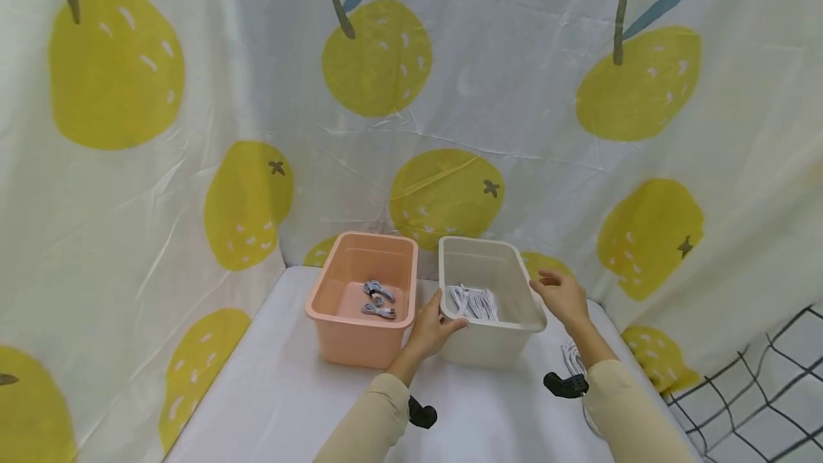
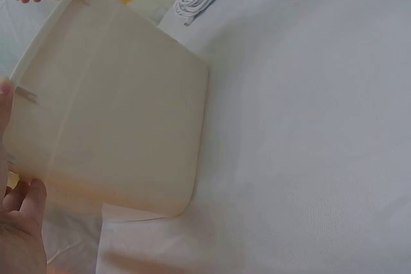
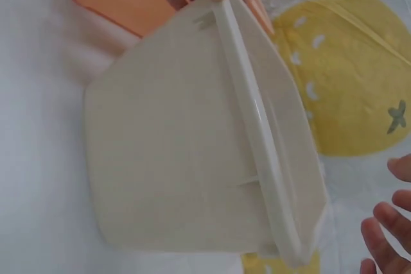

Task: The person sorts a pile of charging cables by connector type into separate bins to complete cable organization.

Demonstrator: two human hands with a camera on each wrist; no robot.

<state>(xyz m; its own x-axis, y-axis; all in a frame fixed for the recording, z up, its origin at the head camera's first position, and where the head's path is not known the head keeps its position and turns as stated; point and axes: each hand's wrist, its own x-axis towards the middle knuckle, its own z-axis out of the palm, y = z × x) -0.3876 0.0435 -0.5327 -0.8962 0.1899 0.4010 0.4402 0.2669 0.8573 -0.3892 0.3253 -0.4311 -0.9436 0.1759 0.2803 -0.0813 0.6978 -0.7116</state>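
Observation:
My left hand (image 1: 429, 329) holds the near left corner of a cream plastic bin (image 1: 485, 346), the thumb on its rim and the fingers around the side. In the left wrist view that hand (image 2: 22, 226) shows only in part. Bundled white cables (image 1: 481, 304) lie inside this bin. My right hand (image 1: 566, 300) hovers at the bin's right rim with nothing in it; the right wrist view shows its fingers (image 3: 385, 222) loosely bent and apart from the rim.
To the left, beside the cream bin, stands a salmon-pink bin (image 1: 356, 343) with several grey cables (image 1: 378, 299) in it. A coiled white cable (image 1: 571, 358) lies on the white table (image 1: 270, 391), partly behind the right forearm. A fruit-print curtain (image 1: 514, 77) hangs behind; black wire mesh (image 1: 759, 384) stands at right.

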